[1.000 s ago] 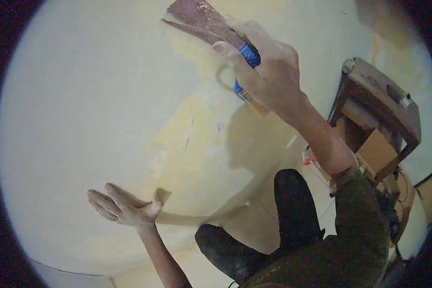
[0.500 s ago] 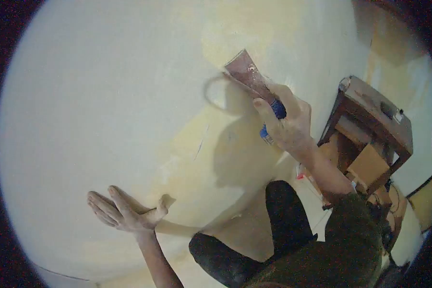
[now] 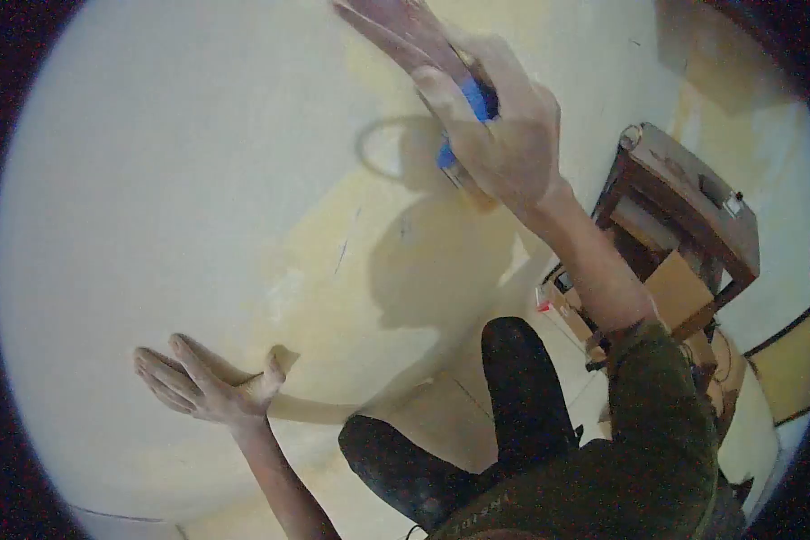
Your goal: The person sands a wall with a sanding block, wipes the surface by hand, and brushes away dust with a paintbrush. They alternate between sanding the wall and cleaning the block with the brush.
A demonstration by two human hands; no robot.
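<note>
My right hand (image 3: 517, 135) is wrapped round the blue grip of a hand sander (image 3: 409, 36), a long flat tool with a brown, dusty sandpaper face. Its far end runs up past the top edge of the view, close over the wall (image 3: 198, 225). The wall is white with yellowish patches, and my shadow falls across it. Lower left, my left hand (image 3: 220, 391) has its fingers stretched out and thumb spread, lying at the wall surface with nothing in it.
To the right stands a dark wooden table (image 3: 684, 189) with a few small items on top. A cardboard box (image 3: 679, 292) and other clutter sit under and beside it. My dark-clothed knees (image 3: 526, 387) are bent close to the wall's foot.
My right hand and the sander have moved up and to the left along the wall. My left hand stays spread; the whole view has shifted slightly.
</note>
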